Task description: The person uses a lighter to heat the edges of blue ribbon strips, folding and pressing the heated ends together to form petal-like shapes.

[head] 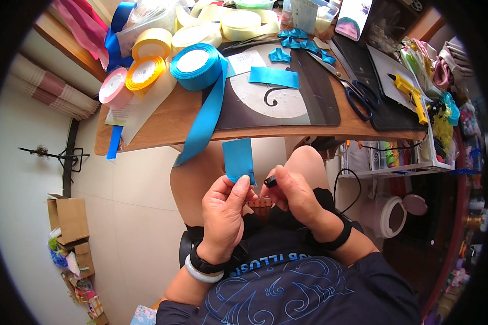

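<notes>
Above my lap, my left hand (227, 207) pinches a short piece of blue satin ribbon (238, 158) by its lower end, with the strip standing upright from thumb and fingers. Close to that ribbon's lower corner, my right hand (295, 195) grips a small black lighter (271, 181); no flame shows. On the desk mat lies another cut blue ribbon piece (273, 77). Behind it are several folded blue ribbon pieces (279, 55). A blue ribbon roll (196, 67) stands left of them, its loose tail hanging over the desk's front edge.
Dark-handled scissors (356, 91) and a yellow glue gun (408, 95) lie on the right of the wooden desk (154, 126). Orange (145, 76), pink (114, 88) and cream ribbon rolls (244, 23) crowd the left and back. A phone (353, 18) stands at the back; cardboard boxes (71, 219) sit on the floor left.
</notes>
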The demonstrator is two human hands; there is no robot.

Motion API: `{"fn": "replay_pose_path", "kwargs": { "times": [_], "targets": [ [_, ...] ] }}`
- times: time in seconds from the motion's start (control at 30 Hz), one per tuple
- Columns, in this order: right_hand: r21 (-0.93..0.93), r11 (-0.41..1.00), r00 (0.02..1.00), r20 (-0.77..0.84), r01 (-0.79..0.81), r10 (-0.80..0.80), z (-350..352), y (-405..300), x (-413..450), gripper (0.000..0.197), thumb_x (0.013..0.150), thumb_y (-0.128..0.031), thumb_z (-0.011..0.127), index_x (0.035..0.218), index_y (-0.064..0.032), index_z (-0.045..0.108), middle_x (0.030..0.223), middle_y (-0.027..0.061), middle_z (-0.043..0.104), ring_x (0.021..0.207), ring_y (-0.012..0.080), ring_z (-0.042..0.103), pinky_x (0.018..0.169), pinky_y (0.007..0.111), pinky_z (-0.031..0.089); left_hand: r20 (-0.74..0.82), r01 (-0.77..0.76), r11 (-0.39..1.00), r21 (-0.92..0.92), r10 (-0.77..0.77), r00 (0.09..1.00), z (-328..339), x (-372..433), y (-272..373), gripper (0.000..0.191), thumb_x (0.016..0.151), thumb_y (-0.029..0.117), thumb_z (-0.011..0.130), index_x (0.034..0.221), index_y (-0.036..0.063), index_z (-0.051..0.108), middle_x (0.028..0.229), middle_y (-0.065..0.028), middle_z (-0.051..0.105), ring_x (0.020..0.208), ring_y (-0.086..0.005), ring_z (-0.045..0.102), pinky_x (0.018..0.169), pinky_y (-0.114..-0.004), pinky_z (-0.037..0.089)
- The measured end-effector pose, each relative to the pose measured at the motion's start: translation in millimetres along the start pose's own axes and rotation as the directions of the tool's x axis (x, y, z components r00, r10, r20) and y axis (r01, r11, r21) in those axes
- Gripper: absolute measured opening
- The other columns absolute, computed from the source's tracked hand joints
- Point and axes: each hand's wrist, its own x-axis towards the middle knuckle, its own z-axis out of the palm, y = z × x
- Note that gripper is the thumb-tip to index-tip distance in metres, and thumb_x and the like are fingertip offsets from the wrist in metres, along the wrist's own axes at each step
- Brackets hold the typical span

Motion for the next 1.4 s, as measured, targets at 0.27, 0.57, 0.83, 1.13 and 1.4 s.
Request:
{"fn": "replay_pose_path", "kwargs": {
  "times": [0.27, 0.57, 0.83, 1.13, 1.4],
  "targets": [
    [0.029, 0.997, 0.997, -0.042, -0.067, 0.068, 7, 5, 1, 0.047, 0.097, -0.033, 0.034, 0.068, -0.0019, 0.055, 0.054, 0.0019, 0.048, 0.045, 0.0073, 0.041, 0.042, 0.022, 0.032, 0.044, 0.012, 1.000, 0.004, -0.012, 0.999, 1, 0, -2, 0.010, 0.087, 0.010, 0.058, 0.092, 0.0004, 0.058, 0.078, -0.0043, 0.061, 0.065, -0.0085, 0.056, 0.064, -0.021, 0.047],
    [0.068, 0.992, 0.994, -0.017, -0.110, 0.111, 4, 2, 1, 0.049, 0.097, -0.034, 0.033, 0.069, -0.0017, 0.057, 0.051, 0.0011, 0.046, 0.045, 0.0071, 0.041, 0.042, 0.022, 0.032, 0.050, 0.026, 1.000, 0.000, -0.026, 0.998, -2, 0, -3, 0.011, 0.088, 0.010, 0.058, 0.092, -0.0002, 0.059, 0.078, -0.0040, 0.061, 0.064, -0.0081, 0.056, 0.062, -0.020, 0.046],
    [0.133, 0.990, 0.999, 0.014, 0.035, -0.037, 4, 4, 3, 0.019, 0.090, -0.020, 0.054, 0.084, -0.0019, 0.056, 0.062, -0.0008, 0.053, 0.050, 0.0031, 0.045, 0.041, 0.018, 0.033, 0.028, 0.040, 0.997, 0.061, -0.042, 0.999, -1, -4, -1, 0.009, 0.089, 0.010, 0.055, 0.086, 0.0020, 0.056, 0.070, -0.0040, 0.056, 0.062, -0.0116, 0.053, 0.061, -0.023, 0.044],
    [0.195, 0.980, 0.994, 0.108, -0.029, 0.008, -4, -3, -4, 0.012, 0.087, -0.011, 0.060, 0.084, -0.0010, 0.055, 0.073, -0.0011, 0.057, 0.066, 0.0021, 0.050, 0.057, 0.017, 0.041, 0.030, 0.079, 0.996, 0.036, -0.080, 0.996, -1, -8, 2, 0.008, 0.087, 0.009, 0.057, 0.084, 0.0017, 0.056, 0.069, -0.0033, 0.056, 0.060, -0.0115, 0.053, 0.060, -0.024, 0.045],
    [0.064, 0.998, 0.999, 0.033, 0.001, -0.003, -31, -27, 15, 0.016, 0.085, -0.016, 0.061, 0.082, -0.0005, 0.059, 0.049, -0.0023, 0.045, 0.037, 0.0027, 0.036, 0.035, 0.019, 0.024, 0.232, 0.239, 0.937, 0.256, -0.299, 0.926, -11, -5, 20, 0.010, 0.082, 0.011, 0.062, 0.085, 0.0022, 0.058, 0.076, -0.0028, 0.058, 0.063, -0.0093, 0.053, 0.060, -0.021, 0.043]
  ]
}}
